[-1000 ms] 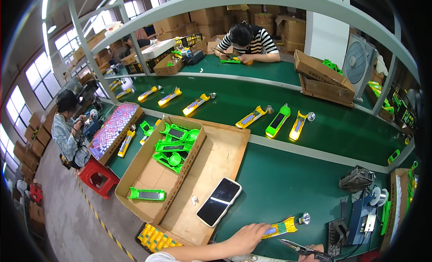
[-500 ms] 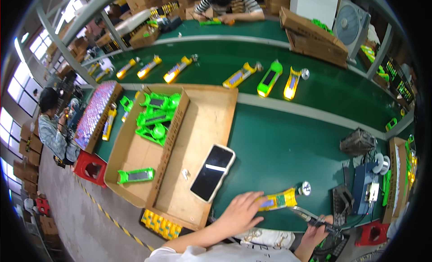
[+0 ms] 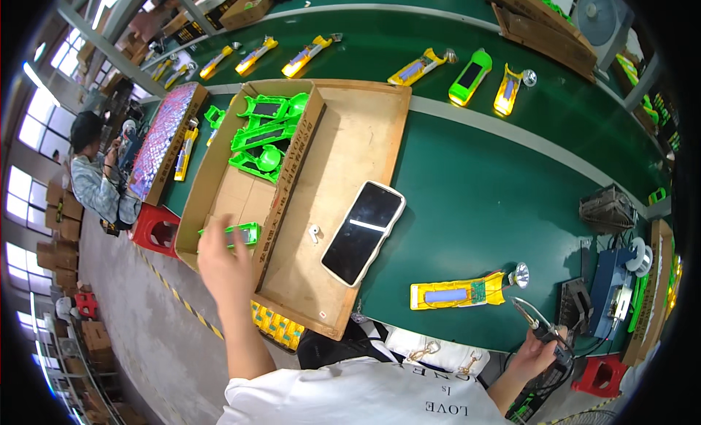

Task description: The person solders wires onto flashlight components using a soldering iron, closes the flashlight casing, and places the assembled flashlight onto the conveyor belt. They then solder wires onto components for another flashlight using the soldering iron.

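My left hand (image 3: 223, 261) is raised over the near left corner of the cardboard tray (image 3: 365, 118), fingers apart and blurred, holding nothing. Just beyond it a green plastic shell (image 3: 235, 234) lies in the tray's left compartment. My right hand (image 3: 539, 350) grips a soldering iron (image 3: 531, 319) at the table's near edge. Its tip points toward a yellow flashlight half (image 3: 458, 292) with a circuit board and a small reflector (image 3: 520, 274), lying on the green table. A black smartphone (image 3: 363, 231) rests on the tray's right side.
More green shells (image 3: 263, 133) are piled at the far end of the tray. Yellow and green flashlight parts (image 3: 471, 78) lie along the conveyor. A soldering station and tools (image 3: 613, 286) stand at right. A person (image 3: 95, 177) sits at left by a red stool (image 3: 155, 228).
My left hand has left the yellow flashlight half and swung left over the tray toward the green shell. The view has tilted further down. My right hand stays on the soldering iron.
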The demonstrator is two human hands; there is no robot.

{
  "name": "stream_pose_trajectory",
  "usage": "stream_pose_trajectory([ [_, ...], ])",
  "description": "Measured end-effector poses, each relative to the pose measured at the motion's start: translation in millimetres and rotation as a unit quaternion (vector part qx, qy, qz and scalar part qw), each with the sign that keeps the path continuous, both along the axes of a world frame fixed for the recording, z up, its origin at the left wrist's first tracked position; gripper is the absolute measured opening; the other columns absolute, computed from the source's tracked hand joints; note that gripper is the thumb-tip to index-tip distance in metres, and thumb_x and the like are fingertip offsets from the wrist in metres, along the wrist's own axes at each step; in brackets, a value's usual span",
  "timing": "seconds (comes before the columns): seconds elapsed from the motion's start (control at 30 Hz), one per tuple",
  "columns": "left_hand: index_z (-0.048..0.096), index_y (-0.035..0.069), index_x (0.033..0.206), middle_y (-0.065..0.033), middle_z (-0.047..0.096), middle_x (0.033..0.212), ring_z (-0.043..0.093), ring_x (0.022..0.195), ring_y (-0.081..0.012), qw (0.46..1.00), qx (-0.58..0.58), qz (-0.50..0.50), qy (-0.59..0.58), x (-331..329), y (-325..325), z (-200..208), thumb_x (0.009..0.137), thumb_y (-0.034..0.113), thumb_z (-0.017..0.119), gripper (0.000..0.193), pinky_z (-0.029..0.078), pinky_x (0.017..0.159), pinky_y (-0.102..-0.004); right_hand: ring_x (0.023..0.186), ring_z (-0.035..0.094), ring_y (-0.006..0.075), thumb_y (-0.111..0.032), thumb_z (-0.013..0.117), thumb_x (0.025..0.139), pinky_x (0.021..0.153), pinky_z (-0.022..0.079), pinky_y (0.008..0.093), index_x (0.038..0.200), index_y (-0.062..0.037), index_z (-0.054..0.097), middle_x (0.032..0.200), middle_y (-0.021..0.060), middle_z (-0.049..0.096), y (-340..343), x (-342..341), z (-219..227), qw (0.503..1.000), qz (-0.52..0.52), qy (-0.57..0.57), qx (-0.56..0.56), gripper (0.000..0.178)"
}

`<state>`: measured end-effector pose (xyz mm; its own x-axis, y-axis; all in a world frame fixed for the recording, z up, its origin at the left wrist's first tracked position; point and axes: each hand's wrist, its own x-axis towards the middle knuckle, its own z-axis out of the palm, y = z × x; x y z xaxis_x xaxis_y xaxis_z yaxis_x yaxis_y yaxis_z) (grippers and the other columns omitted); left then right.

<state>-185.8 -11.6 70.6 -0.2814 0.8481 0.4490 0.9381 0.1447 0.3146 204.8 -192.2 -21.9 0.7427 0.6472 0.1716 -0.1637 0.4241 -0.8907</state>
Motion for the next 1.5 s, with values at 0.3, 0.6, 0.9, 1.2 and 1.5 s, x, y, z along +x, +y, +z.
stream_pose_trajectory([
  [0.3, 0.057, 0.001, 0.098, -0.0257, 0.051, 0.098, 0.05, 0.092, -0.0358, 0.966, -0.253, 0.042, -0.035, -91.8, 31.3, -65.7, 0.083, 0.037, 0.047, 0.039, 0.038, 0.08, -0.0388, 0.069, 0.05, 0.0117, -0.032, 0.066, 0.072, 0.063, 0.044, 0.0237, 0.081, -0.0043, 0.039, 0.075, 0.0042, 0.049, 16.6, -13.6, 11.1, 0.997, 0.072, 0.02, 0.006, 0.04],
  [0.6, 0.051, -0.006, 0.081, -0.0195, 0.052, 0.078, 0.05, 0.075, -0.032, 0.978, -0.134, 0.113, 0.115, -75.7, 33.4, -52.9, 0.073, 0.025, 0.06, 0.034, 0.04, 0.07, -0.0382, 0.068, 0.048, 0.0105, -0.027, 0.066, 0.073, 0.059, 0.043, 0.0207, 0.087, -0.0028, 0.04, 0.078, 0.0051, 0.049, 10.7, -10.0, 6.5, 0.998, 0.009, 0.07, -0.006, 0.037],
  [0.9, 0.041, 0.004, 0.093, -0.0142, 0.043, 0.109, 0.04, 0.104, -0.0312, 0.927, 0.016, -0.375, -0.021, 80.8, -4.1, 2.4, 0.065, -0.004, 0.057, 0.033, 0.03, 0.091, -0.038, 0.057, 0.044, 0.0072, -0.028, 0.064, 0.074, 0.05, 0.038, 0.0177, 0.085, -0.0023, 0.04, 0.073, 0.0056, 0.049, 7.4, -0.1, 15.1, 0.999, -0.017, 0.039, 0.02, 0.038],
  [1.2, 0.043, 0.004, 0.096, -0.0167, 0.042, 0.117, 0.047, 0.099, -0.0327, 0.751, -0.222, -0.621, 0.012, 171.6, -12.1, -42.8, 0.061, 0.004, 0.067, 0.042, 0.04, 0.081, -0.0377, 0.063, 0.047, 0.0092, -0.031, 0.065, 0.073, 0.06, 0.041, 0.0192, 0.085, -0.0031, 0.04, 0.073, 0.0034, 0.047, -13.5, 4.0, 8.4, 0.997, -0.054, 0.05, 0.019, 0.04],
  [1.5, 0.048, 0.006, 0.104, -0.0156, 0.04, 0.121, 0.048, 0.099, -0.0314, 0.719, -0.284, -0.635, 0.009, 166.6, 18.3, -31.4, 0.066, 0.019, 0.065, 0.043, 0.038, 0.082, -0.0396, 0.081, 0.051, 0.0149, -0.022, 0.051, 0.083, 0.075, 0.043, 0.03, 0.101, -0.0018, 0.041, 0.086, 0.0076, 0.05, -10.9, 4.2, -11.2, 0.992, -0.089, 0.043, 0.073, 0.029],
])
